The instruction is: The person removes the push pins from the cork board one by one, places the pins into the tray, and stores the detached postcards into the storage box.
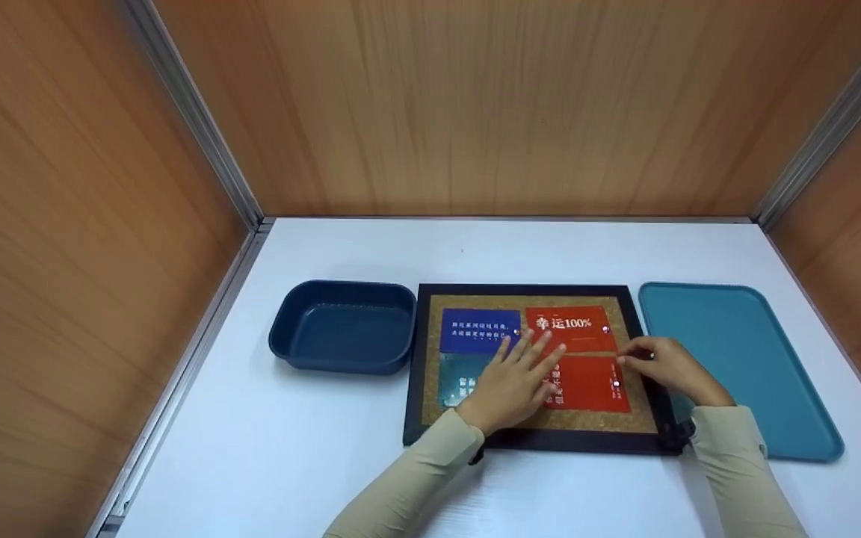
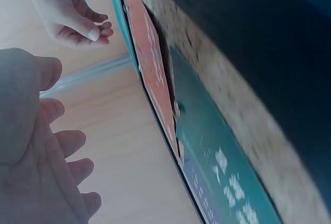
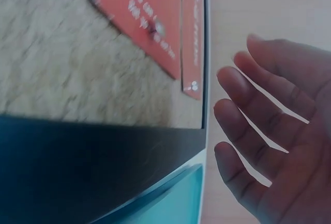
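Note:
A black-framed cork board (image 1: 542, 441) lies on the white table with several cards on it. A purple card (image 1: 468, 329) and a teal card (image 1: 451, 373) are at left, a red card (image 1: 565, 344) at upper right and another red card (image 1: 591, 392) below it. Pushpins with clear heads show in the cards, one of them a pushpin (image 3: 156, 28) in the lower red card. My left hand (image 1: 509, 388) spreads its fingers over the middle of the board, apart from it in the left wrist view. Loosely bent, my right hand (image 1: 666, 366) hovers by the board's right edge, holding nothing visible.
A deep dark-blue bin (image 1: 344, 366) stands just left of the board. To the right lies a flat teal tray (image 1: 752, 359), partly beneath the right forearm. Wood-grain panels (image 1: 475, 112) close off the table's back and sides.

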Demonstrator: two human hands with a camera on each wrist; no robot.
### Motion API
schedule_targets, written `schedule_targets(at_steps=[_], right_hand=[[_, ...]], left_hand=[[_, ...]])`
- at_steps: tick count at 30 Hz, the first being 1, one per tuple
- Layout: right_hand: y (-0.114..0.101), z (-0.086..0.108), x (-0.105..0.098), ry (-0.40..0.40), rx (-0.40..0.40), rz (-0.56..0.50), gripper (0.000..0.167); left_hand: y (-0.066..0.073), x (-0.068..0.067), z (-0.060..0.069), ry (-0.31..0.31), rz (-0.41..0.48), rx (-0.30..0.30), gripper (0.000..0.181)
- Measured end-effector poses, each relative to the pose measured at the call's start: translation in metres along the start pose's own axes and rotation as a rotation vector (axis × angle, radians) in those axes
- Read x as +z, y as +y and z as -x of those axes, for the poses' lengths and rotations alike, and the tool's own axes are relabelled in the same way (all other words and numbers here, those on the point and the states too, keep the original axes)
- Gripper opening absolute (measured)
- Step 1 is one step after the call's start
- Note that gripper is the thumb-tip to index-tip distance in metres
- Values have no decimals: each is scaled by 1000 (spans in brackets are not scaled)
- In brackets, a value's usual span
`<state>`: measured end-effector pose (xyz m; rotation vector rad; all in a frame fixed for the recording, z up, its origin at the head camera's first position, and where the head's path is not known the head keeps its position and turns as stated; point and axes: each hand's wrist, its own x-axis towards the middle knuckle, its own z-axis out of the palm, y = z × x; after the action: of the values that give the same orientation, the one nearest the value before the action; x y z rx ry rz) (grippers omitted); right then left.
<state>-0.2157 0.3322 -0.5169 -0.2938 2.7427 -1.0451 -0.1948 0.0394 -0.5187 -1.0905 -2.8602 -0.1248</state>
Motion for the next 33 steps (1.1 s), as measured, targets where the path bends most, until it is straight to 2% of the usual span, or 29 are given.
schedule_targets(at_steps=[6,13,20,33], right_hand=[[10,2,1,-47,0,-14,21],[14,4,1,-85,-48,9,19],[14,3,1,-114,-34,-17,19],[18,0,2,-149,-12,-15,18]], left_hand=[[13,8,-5,-15,2,30,57],[26,18,-9,-69,-2,43,56],[36,30,-9,-91,-6,64,53],[48,35,-12,-175,6,57,52]])
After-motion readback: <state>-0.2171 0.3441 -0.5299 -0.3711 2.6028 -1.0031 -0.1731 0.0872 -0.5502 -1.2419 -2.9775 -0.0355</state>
